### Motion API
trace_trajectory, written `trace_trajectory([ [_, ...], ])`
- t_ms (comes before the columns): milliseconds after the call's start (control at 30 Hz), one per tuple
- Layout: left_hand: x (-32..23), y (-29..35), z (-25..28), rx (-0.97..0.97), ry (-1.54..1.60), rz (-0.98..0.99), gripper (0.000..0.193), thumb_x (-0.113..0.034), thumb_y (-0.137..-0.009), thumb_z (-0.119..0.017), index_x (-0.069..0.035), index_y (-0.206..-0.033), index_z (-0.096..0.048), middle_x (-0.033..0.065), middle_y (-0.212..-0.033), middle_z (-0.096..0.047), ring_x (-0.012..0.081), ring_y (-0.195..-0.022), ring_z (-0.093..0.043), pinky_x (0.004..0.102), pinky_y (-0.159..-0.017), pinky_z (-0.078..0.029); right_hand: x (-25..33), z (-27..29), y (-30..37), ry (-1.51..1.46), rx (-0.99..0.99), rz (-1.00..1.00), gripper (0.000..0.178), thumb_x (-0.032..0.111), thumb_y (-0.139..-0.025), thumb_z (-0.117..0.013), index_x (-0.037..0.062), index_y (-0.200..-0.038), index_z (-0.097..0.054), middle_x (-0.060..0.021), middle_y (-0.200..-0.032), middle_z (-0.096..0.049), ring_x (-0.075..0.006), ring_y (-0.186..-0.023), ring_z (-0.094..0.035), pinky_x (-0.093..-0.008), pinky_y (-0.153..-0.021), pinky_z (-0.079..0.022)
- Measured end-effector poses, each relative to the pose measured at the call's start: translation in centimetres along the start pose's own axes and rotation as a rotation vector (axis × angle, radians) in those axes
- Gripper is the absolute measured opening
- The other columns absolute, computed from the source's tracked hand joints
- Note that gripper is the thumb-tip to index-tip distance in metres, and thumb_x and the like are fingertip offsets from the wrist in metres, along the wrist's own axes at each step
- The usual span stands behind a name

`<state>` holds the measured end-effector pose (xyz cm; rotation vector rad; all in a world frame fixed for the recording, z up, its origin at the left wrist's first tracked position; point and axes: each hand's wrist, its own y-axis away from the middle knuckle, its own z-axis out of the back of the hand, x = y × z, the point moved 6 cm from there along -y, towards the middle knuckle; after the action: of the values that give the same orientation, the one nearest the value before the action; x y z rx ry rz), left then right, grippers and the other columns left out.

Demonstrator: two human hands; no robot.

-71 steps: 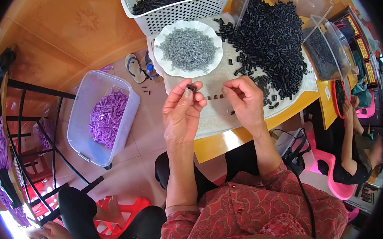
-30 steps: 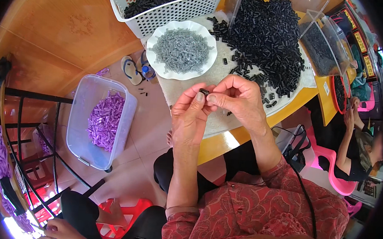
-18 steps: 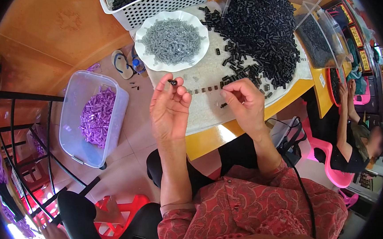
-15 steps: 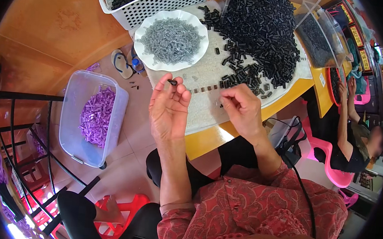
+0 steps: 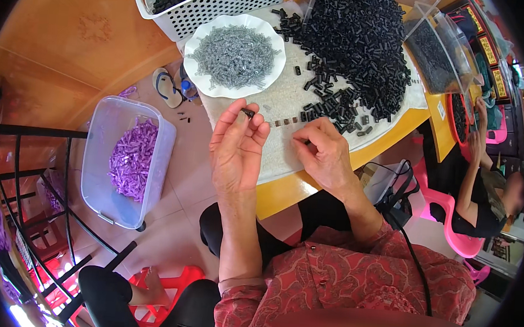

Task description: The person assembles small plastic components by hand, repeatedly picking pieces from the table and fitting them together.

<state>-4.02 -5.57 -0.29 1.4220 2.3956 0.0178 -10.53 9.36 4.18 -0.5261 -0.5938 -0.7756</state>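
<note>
"Since the near edge of that yellow table [image 5: 290, 193] pokes out from under a pale cloth [image 5: 280, 159], what's on top?"

"Far side's got a big heap of black pieces [image 5: 361, 49], with a white holey basket [image 5: 224, 12] off to its left. Nearer is a wavy white plate [image 5: 279, 58] of clear bits [image 5: 236, 57]. Left, on the tiled floor [image 5: 183, 200], there's a see-through tub [image 5: 91, 151] of purple pieces [image 5: 133, 160]."

"Any labels?"

"Small white label [image 5: 440, 110] on the yellow wood at right, plus yellow panels [image 5: 484, 49] far right. Too tiny for me to read."

"And the grip?"

"Left hand [image 5: 237, 146] is pinching a small black piece [image 5: 248, 113] between thumb and fingertips, just near of the plate, other fingers loosely curled. Right hand [image 5: 325, 153] is over to the right, thumb and index narrowed almost together. Can't tell if something's in there. Between them, a short row of little pieces [image 5: 286, 121] lies on the cloth."
</note>
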Motion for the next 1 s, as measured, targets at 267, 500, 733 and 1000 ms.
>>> trace_trajectory([
  [267, -0.1, 0.1, -0.1, 0.005, -0.017, -0.003, 0.029, 0.000, -0.091, -0.055, 0.002, -0.119, -0.057, 0.0160, -0.111, -0.061, 0.0184, -0.088, -0.061, 0.0326, -0.081, -0.054, -0.1, 0.2, -0.3, -0.137, -0.011, 0.025, 0.018, -0.007, -0.079, -0.063, 0.0000, -0.095, -0.065, -0.0081, -0.080, -0.059, -0.0135, -0.064, -0.059, -0.0242, -0.056, -0.047],
  [500, -0.1, 0.0, 0.1, -0.002, -0.029, -0.022, 0.029, -0.001, -0.091, -0.057, 0.001, -0.119, -0.058, 0.0166, -0.111, -0.061, 0.0181, -0.087, -0.061, 0.0323, -0.079, -0.054, -1.5, 1.7, -0.6, -0.150, -0.102, -0.020, 0.018, -0.005, -0.080, -0.065, 0.0006, -0.098, -0.066, -0.0058, -0.079, -0.060, -0.0089, -0.063, -0.056, -0.0212, -0.055, -0.044],
  [733, -0.4, 0.0, 0.0, -0.010, -0.033, -0.024, 0.029, 0.000, -0.090, -0.057, 0.002, -0.119, -0.058, 0.0168, -0.109, -0.061, 0.0176, -0.085, -0.060, 0.0310, -0.076, -0.053, -4.1, 4.0, -1.1, -0.120, -0.270, -0.106, 0.013, -0.004, -0.080, -0.065, 0.0020, -0.091, -0.066, -0.0091, -0.076, -0.060, -0.0163, -0.059, -0.059, -0.0261, -0.053, -0.045],
  [1000, -0.1, -0.1, 0.3, -0.014, -0.083, -0.037, 0.028, 0.000, -0.090, -0.057, 0.002, -0.118, -0.058, 0.0172, -0.109, -0.062, 0.0175, -0.085, -0.060, 0.0317, -0.077, -0.053, -3.4, 4.4, -2.9, 0.032, -0.283, -0.036, 0.011, 0.001, -0.079, -0.066, 0.0063, -0.089, -0.067, -0.0104, -0.079, -0.060, -0.0243, -0.061, -0.061, -0.0321, -0.056, -0.047],
])
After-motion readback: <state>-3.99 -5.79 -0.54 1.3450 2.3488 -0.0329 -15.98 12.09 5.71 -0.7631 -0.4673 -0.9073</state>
